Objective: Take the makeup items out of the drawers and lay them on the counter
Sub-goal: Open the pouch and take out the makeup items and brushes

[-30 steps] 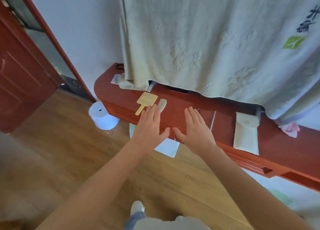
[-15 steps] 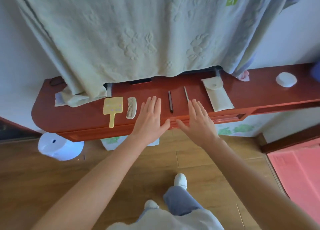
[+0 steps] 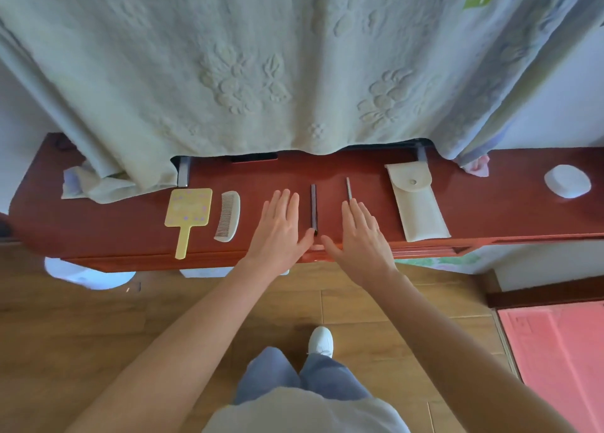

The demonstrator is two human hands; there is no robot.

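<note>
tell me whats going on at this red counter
A person holds the open left hand and open right hand flat over the red-brown wooden counter, gripping nothing. Already laid out in a row: a yellow square hand mirror, a cream comb, a dark slim pencil, a thin grey stick, a cream snap pouch and a white rounded case.

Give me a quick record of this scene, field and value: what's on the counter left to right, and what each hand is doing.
Surface: red wood counter
Items left to right: yellow hand mirror, white comb, dark pencil, thin grey stick, cream pouch, white oval case
Left hand: flat, fingers straight, holding nothing, beside dark pencil
Right hand: flat, fingers straight, holding nothing, fingertips at thin grey stick
Behind: pale cloth draped
</note>
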